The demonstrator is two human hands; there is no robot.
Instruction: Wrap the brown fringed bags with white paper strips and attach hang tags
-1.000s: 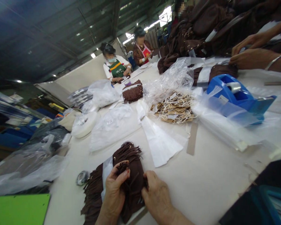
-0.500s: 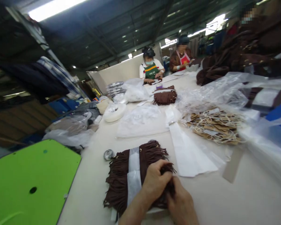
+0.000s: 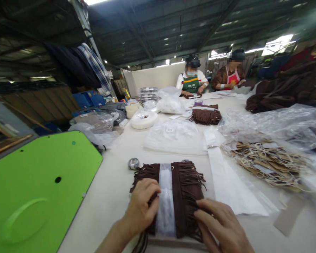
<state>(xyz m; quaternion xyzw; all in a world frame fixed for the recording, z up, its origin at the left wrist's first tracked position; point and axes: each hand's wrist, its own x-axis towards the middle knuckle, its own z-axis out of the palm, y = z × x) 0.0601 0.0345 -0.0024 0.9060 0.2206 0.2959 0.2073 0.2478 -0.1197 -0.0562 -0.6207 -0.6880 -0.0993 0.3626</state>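
Note:
A folded dark brown fringed piece [image 3: 180, 196] with metal eyelets lies flat on the table before me. A whitish translucent strip [image 3: 165, 196] runs down its middle, and fringe hangs along both sides. My left hand [image 3: 143, 203] is curled over the left fringe, dark strands between thumb and fingers. On the right edge, my right hand [image 3: 218, 221] has its fingertips closed on the fringe strands. Just beyond the far left corner sits a roll of clear tape [image 3: 133, 163]. Part of the left fringe is hidden under my left hand.
A green board [image 3: 42, 189] stands at the left. Ahead are a clear plastic bag [image 3: 171, 137], a white roll [image 3: 143, 120] and another brown fringed bundle [image 3: 205, 115]. White paper strips [image 3: 234, 189] and corded tags [image 3: 265, 165] lie right. Two people work at the far end.
My hands were together at the right fringe; my left hand has moved to the left fringe, while my right stays at the right edge. The camera view has swung left.

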